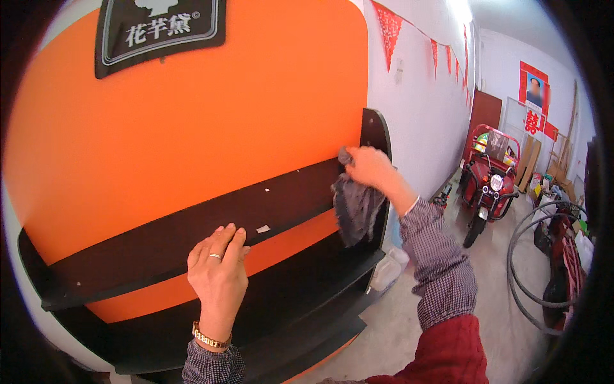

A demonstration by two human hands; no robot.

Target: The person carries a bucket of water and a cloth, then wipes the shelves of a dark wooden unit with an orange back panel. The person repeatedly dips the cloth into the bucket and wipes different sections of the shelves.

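Observation:
A black shelf unit with an orange back panel [230, 110] stands before me. My right hand [369, 165] grips a grey cloth [357, 211] at the right end of the top shelf [168, 235]; the cloth hangs down over the shelf's front edge, by the black side panel [376, 127]. Resting near the front edge of the same shelf, left of the middle, is my left hand [219, 269], its fingers slightly spread and holding nothing. A small pale scrap [263, 229] lies just right of its fingertips. Smaller white bits dot the shelf.
Lower black shelves [288, 283] lie under the top one. A black sign [160, 33] is fixed to the orange panel. Clear plastic containers [387, 269] sit by the unit's right side. Farther right are a red cargo tricycle [489, 182], a coiled black hose [515, 269] and piled goods.

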